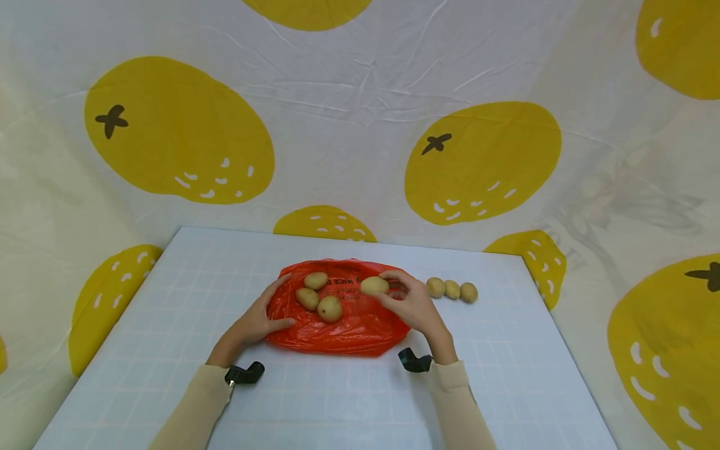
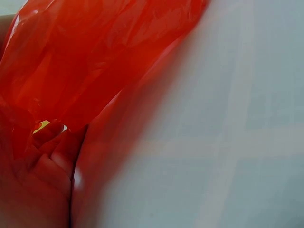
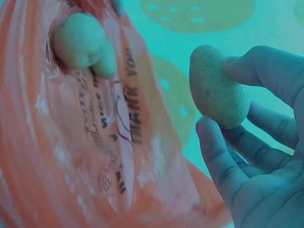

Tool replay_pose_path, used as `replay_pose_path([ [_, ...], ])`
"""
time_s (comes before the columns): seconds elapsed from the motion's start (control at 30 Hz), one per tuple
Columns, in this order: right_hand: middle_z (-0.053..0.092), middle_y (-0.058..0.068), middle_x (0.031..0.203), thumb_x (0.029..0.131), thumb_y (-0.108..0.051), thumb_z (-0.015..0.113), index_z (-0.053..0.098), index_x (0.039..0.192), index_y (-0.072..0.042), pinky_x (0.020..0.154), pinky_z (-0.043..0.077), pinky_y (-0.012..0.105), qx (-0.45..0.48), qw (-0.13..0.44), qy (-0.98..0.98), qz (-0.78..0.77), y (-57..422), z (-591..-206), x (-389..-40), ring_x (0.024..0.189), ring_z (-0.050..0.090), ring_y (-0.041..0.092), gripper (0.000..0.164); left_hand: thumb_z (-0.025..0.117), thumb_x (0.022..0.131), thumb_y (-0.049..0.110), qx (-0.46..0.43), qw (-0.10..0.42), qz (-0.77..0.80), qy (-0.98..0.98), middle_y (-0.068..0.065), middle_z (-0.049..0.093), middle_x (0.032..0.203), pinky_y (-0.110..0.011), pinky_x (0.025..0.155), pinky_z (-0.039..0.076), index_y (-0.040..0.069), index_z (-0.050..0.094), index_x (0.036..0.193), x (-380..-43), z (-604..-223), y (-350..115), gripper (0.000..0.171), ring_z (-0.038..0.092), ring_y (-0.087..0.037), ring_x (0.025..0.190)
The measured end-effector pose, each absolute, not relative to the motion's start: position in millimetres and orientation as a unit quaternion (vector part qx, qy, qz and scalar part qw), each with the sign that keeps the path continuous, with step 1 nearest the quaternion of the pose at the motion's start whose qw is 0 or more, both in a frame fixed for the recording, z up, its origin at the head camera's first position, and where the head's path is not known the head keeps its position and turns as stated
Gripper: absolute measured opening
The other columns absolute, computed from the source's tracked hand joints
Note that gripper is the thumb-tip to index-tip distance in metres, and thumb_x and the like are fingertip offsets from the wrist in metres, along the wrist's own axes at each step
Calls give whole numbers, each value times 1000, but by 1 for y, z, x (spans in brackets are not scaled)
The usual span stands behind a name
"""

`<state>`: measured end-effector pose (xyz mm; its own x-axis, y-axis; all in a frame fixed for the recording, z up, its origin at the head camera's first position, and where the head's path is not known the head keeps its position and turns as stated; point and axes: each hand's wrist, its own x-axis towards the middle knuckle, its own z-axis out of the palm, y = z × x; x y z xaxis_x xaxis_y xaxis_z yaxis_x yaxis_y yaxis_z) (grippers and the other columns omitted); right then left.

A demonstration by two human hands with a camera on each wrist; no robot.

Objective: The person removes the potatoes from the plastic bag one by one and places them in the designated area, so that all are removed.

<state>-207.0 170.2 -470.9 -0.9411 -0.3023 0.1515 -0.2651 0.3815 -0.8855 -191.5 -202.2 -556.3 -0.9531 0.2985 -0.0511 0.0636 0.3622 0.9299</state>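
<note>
A red plastic bag (image 1: 360, 331) with black print lies spread on the table in the head view. Several potatoes rest on it toward its left, among them a round potato (image 1: 330, 309) nearest the front. My left hand (image 1: 255, 322) holds the bag's left side, thumb over the red plastic; in the left wrist view the bag (image 2: 104, 52) partly covers its fingers. Over the bag's right part, my right hand (image 1: 413, 303) pinches an oval potato (image 3: 218, 88) between thumb and fingertips, raised above the plastic.
Right of the bag, three potatoes (image 1: 452, 289) sit in a short row on the white checked table (image 1: 315, 400). A pale cloth (image 1: 349, 156) printed with large yellow fruit hangs behind the table and at its sides.
</note>
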Motion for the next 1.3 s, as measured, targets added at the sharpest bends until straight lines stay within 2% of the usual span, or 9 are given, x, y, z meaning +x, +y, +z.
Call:
replay_pose_path([
  [0.23, 66, 10, 128, 90, -21, 81, 67, 126, -11, 88, 58, 20, -133, 6, 823, -552, 187, -473, -198, 114, 65, 28, 40, 82, 87, 31, 109, 101, 548, 823, -18, 12, 172, -75, 118, 19, 34, 18, 164, -190, -556, -204, 101, 13, -50, 155],
  [0.67, 65, 13, 131, 90, -20, 81, 65, 130, -7, 89, 57, 16, -64, -35, 830, -552, 223, -473, -187, 115, 66, 31, 44, 82, 87, 30, 109, 101, 550, 822, -18, 13, 171, -75, 119, 17, 34, 19, 164, -190, -557, -203, 100, 13, -49, 156],
  [0.97, 65, 17, 133, 90, -15, 81, 65, 130, -1, 87, 56, 13, -48, -78, 827, -555, 246, -484, -186, 108, 67, 19, 46, 82, 86, 32, 115, 98, 539, 829, -19, 15, 171, -76, 118, 20, 32, 19, 164, -191, -556, -202, 100, 16, -50, 155],
  [1.17, 62, 20, 136, 90, -11, 80, 63, 131, 2, 84, 54, 9, -21, -79, 828, -555, 256, -495, -190, 113, 66, 33, 46, 83, 85, 33, 108, 100, 535, 832, -17, 16, 171, -75, 118, 21, 33, 19, 164, -191, -554, -201, 102, 17, -49, 155],
  [1.3, 61, 17, 135, 90, -14, 80, 63, 131, 1, 84, 54, 9, -2, -71, 831, -551, 262, -505, -192, 112, 65, 33, 47, 83, 85, 34, 106, 103, 534, 833, -17, 15, 171, -75, 118, 21, 34, 19, 164, -191, -556, -202, 102, 16, -49, 155],
])
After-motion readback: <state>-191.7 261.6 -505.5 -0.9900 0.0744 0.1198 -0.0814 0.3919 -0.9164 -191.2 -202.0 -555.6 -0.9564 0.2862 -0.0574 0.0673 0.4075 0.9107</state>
